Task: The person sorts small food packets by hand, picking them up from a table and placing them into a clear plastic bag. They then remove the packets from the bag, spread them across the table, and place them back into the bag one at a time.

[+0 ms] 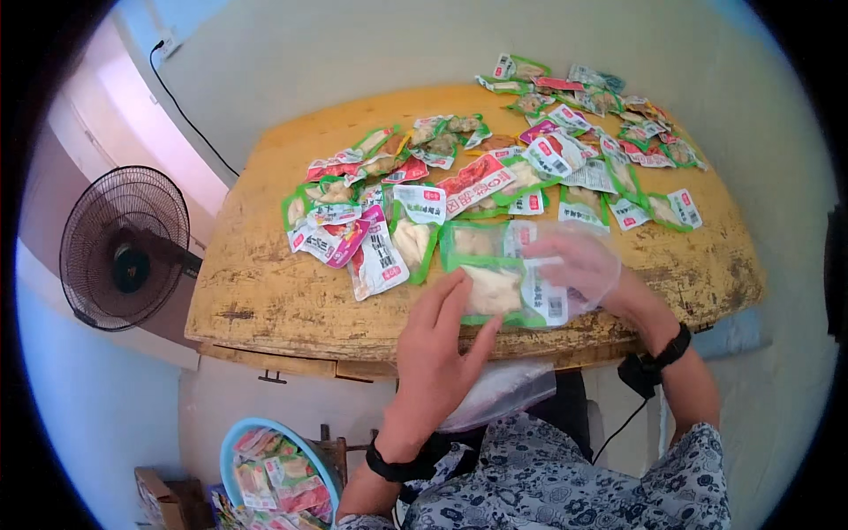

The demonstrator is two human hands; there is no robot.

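Observation:
A clear plastic bag [575, 306] holds a vacuum-sealed snack packet [493, 291] with a green border and pale food inside. My left hand [434, 338] grips its left end, thumb at the lower edge and fingers on top. At the bag's right end is my right hand [575, 255], blurred and partly seen through clear film; whether its fingers are pinching anything cannot be made out. Another green-edged packet [474, 240] lies just behind, partly covered. On my lap rests a stack of clear plastic bags [507, 394].
Many sealed food packets [477, 182] are spread over the worn yellow wooden table [265, 285]. A blue tub [228, 440] of packets stands below left, near a cardboard box [159, 497]. A black fan [126, 248] stands left of the table. A cable hangs from my right wristband [674, 344].

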